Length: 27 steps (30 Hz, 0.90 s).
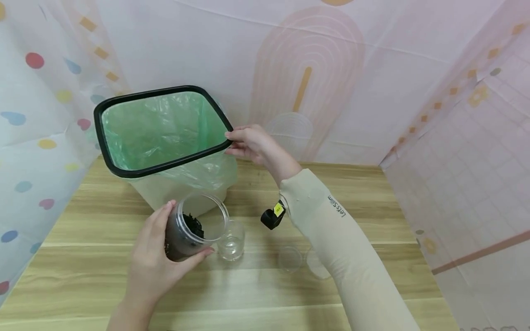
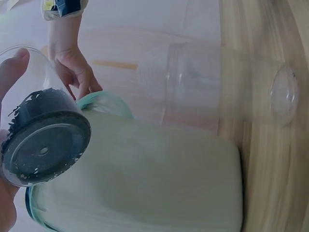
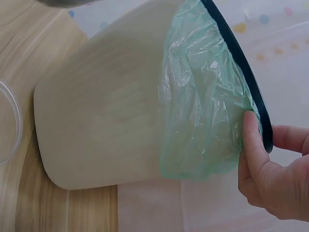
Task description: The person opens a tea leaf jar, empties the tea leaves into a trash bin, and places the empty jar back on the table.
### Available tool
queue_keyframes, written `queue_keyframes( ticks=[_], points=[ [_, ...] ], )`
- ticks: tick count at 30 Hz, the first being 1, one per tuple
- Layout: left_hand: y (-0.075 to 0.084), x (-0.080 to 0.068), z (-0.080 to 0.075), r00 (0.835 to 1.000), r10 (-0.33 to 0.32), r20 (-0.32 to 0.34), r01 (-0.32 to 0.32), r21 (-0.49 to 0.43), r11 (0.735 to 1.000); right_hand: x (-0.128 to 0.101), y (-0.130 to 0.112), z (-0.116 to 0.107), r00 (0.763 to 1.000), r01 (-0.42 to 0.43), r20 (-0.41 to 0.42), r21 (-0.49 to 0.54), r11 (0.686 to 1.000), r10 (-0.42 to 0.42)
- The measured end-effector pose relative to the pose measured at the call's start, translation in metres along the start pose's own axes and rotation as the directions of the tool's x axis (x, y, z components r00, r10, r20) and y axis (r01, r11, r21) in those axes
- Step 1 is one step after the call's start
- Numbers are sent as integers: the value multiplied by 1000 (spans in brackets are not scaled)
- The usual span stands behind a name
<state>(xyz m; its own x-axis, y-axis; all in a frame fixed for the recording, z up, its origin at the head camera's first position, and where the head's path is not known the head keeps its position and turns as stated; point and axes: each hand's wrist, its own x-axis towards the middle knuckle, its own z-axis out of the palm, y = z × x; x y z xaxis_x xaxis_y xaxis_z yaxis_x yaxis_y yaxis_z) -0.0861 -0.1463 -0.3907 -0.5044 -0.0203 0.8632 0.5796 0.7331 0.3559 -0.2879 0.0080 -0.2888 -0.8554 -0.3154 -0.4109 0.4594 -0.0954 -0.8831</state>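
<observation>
My left hand (image 1: 159, 257) grips a clear plastic jar (image 1: 190, 227) holding dark loose bits, tilted with its open mouth up and toward the bin. The left wrist view shows the jar's dark base (image 2: 43, 150) from below. My right hand (image 1: 248, 142) pinches the black rim (image 1: 165, 165) of a pale waste bin (image 1: 165, 193) lined with a green bag (image 1: 157, 126); the bin leans toward me. In the right wrist view the thumb (image 3: 253, 145) presses on the bag (image 3: 207, 106) just under the rim.
An empty clear jar (image 1: 232, 241) stands on the wooden table (image 1: 83, 257) right of the held jar. Two clear lids (image 1: 290, 258) lie near my right forearm. Patterned sheets wall in the back and both sides.
</observation>
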Motion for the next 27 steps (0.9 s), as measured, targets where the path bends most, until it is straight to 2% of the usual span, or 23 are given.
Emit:
queue_keyframes(
  ticks=[5, 9, 12, 16, 19, 23, 27],
  points=[
    [-9, 6, -9, 999, -8, 42, 8, 6, 1000, 0, 1, 5, 1000, 2, -12, -26, 1000, -2],
    [-14, 10, -19, 995, -56, 81, 54, 28, 998, 0, 3, 9, 1000, 5, -20, -28, 1000, -6],
    [-16, 15, -25, 995, -69, 70, 67, 28, 997, 0, 5, 11, 999, 15, -33, -14, 1000, -15],
    [-18, 25, -33, 998, -40, 39, 38, 54, 998, 0, 6, 9, 998, 26, -53, 29, 999, -24],
    [-20, 34, -39, 998, -34, 60, 29, 77, 997, 0, 6, 8, 998, 30, -60, 55, 998, -26],
    [-24, 47, -45, 993, -50, 110, 43, 63, 997, 0, 6, 7, 998, 28, -57, 60, 998, -25],
    [-28, 61, -51, 991, -58, 121, 48, 85, 995, 0, 7, 6, 998, 24, -59, 65, 998, -20]
  ],
)
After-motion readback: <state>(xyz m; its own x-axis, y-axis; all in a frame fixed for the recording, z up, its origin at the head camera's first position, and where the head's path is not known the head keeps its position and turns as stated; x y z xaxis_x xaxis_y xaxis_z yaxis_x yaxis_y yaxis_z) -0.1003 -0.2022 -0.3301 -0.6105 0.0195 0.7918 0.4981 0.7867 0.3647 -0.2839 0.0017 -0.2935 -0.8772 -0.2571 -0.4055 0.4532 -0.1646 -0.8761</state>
